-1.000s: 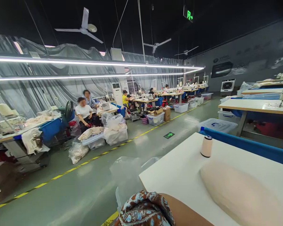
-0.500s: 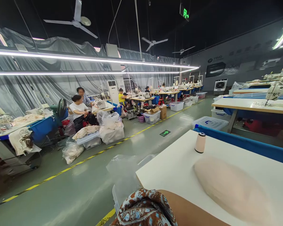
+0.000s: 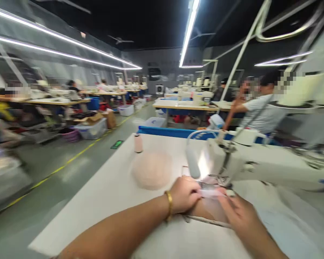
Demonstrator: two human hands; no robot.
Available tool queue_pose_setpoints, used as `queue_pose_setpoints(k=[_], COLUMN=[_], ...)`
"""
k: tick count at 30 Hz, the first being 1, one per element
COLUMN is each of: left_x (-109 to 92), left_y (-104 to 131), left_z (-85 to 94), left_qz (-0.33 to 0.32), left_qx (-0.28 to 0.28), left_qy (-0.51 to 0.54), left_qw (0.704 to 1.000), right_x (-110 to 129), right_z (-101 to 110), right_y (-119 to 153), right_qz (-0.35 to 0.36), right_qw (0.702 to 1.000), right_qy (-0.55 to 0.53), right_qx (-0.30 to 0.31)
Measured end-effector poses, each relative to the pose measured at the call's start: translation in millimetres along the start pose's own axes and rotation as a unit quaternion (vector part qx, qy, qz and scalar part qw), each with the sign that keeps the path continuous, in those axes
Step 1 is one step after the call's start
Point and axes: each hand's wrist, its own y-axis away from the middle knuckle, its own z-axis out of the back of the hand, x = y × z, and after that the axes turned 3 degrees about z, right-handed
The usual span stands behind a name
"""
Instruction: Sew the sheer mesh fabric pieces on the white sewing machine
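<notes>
My left hand (image 3: pixel 184 193), with a gold bracelet at the wrist, is closed with its fingertips on a thin, pale, sheer piece of fabric (image 3: pixel 211 202) under the sewing machine head (image 3: pixel 217 154). From the other side my right hand (image 3: pixel 240 212) pinches the same fabric's right part. Motion blur softens the fingers, and the needle cannot be made out. A bright lamp on the machine lights the spot just behind my fingers. Left of the machine, a round beige fabric piece (image 3: pixel 152 170) lies on the white table (image 3: pixel 97 201), near a pink thread cone (image 3: pixel 138 143).
A blue cloth trough (image 3: pixel 164 131) runs along the table's far edge. Pale fabric (image 3: pixel 275 208) is heaped at the right of the machine. A co-worker in a light shirt (image 3: pixel 264 111) sits beyond it. Plastic bins (image 3: pixel 90 130) line the aisle at left.
The view has swung right, bringing the sewing machine and both my hands into sight. Earlier only a forearm and a patterned sleeve showed, at the bottom.
</notes>
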Motion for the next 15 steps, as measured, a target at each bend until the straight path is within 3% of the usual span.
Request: queue_pose_setpoints(k=[2, 6, 15], left_x=[11, 19, 16], left_y=[-8, -10, -9], left_z=[-7.6, -12.9, -10.5], left_qz=[-0.008, 0.010, 0.042], left_qx=[0.015, 0.031, 0.046], left_qy=[0.048, 0.097, 0.132], left_qw=[0.999, 0.995, 0.989], right_x=[9, 26, 25], right_z=[9, 6, 8], right_y=[-7, -21, -20], right_qz=[-0.043, -0.093, -0.057], right_qw=[0.999, 0.995, 0.997], right_qy=[0.017, 0.008, -0.001], right_qx=[0.020, 0.043, 0.049])
